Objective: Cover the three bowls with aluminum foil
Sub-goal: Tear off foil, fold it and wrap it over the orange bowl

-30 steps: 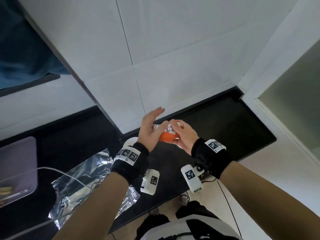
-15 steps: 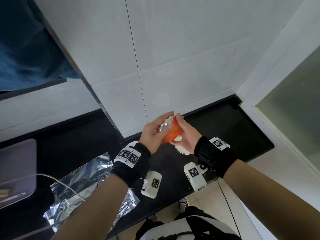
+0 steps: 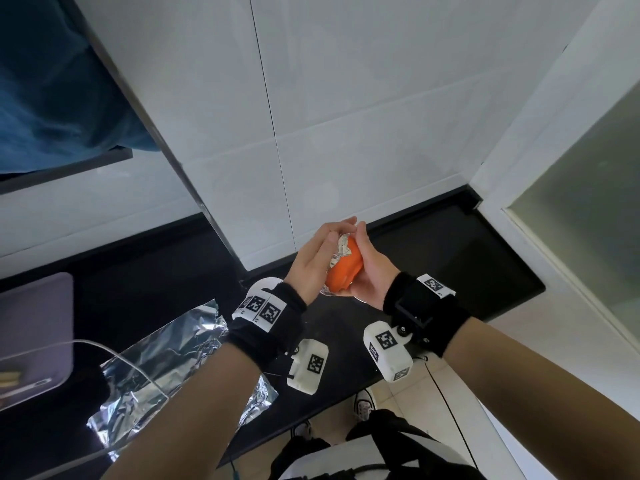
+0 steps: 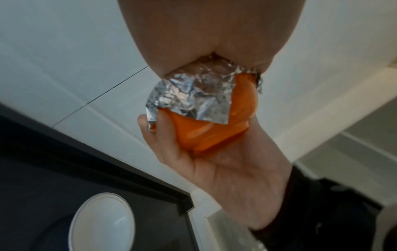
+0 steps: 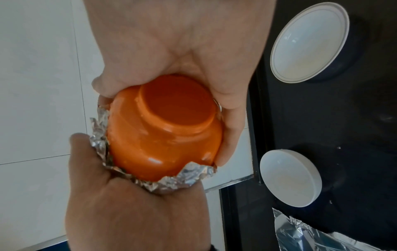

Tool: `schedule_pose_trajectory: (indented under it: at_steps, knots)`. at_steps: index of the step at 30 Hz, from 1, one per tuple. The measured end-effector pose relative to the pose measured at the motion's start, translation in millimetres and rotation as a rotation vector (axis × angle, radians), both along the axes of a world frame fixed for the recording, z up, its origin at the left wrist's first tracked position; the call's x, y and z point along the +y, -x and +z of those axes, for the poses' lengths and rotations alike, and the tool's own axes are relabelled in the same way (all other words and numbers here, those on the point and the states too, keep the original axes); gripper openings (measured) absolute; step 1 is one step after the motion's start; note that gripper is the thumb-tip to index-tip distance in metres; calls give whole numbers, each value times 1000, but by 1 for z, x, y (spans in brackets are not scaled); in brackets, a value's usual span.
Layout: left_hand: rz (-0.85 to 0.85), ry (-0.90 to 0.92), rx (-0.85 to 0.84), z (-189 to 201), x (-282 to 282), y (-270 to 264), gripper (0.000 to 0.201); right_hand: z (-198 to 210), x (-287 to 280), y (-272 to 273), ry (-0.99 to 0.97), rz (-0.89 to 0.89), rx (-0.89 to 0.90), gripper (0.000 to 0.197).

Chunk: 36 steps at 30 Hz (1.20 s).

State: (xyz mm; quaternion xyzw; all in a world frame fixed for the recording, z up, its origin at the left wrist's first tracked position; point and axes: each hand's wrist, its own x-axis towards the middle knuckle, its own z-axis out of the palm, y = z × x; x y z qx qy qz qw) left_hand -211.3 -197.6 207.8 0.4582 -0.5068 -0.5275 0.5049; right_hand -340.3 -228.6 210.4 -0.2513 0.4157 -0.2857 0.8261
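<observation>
An orange bowl (image 3: 346, 275) is held tilted in the air above the black counter (image 3: 450, 265), its base turned toward my right palm. Crumpled foil (image 4: 193, 95) covers its mouth and folds over the rim (image 5: 169, 181). My left hand (image 3: 325, 251) cups the foil-covered mouth, thumb beside the rim (image 5: 79, 141). My right hand (image 3: 367, 265) grips the bowl's base and side (image 5: 163, 129). Two white bowls (image 5: 309, 44) (image 5: 290, 178) stand uncovered on the counter below. One of them shows in the left wrist view (image 4: 101, 222).
A large loose foil sheet (image 3: 162, 362) lies on the counter at the left, under my left forearm. A white cable (image 3: 121, 356) crosses it. A purple flat object (image 3: 31, 334) sits at the far left. White tiled wall (image 3: 346, 98) stands close behind the hands.
The bowl has been tipped from upright onto its side between my hands. My left hand, with fingers spread a second ago, now cups the foil-covered mouth.
</observation>
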Motion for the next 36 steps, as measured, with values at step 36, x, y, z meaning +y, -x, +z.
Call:
schedule_pose_trajectory:
  at_steps: [36]
  knots:
    - [-74, 329, -312, -9, -12, -1, 38, 7, -27, 10, -178, 112, 3, 86]
